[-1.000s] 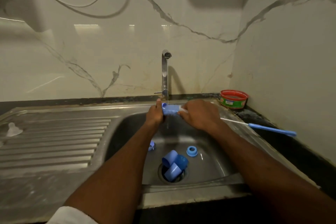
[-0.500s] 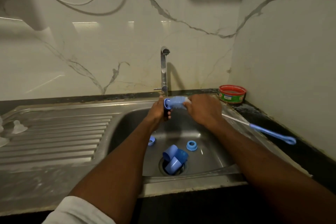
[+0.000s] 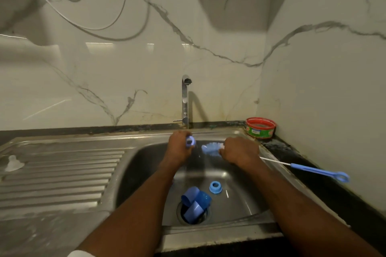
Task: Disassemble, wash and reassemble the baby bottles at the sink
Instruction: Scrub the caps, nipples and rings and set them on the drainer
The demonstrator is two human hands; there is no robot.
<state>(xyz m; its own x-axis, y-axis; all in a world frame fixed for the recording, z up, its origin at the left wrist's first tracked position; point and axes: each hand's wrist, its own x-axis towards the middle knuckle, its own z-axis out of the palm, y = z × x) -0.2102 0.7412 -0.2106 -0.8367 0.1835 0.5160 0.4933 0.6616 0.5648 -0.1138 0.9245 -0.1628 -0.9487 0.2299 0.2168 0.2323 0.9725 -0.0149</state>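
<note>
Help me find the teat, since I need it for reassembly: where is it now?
In the head view the clear teat sits on the ribbed draining board at far left, well away from the basin and both hands.

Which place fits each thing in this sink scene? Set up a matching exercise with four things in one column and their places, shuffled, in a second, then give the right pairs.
Things:
1. bottle brush
2. clear teat
3. blue caps
4. red-rimmed tub

Places:
A. on the drainboard, far left
B. on the counter in the corner by the wall
C. piled over the sink drain
D. held in the right hand

Pairs: 1-D, 2-A, 3-C, 4-B
</note>
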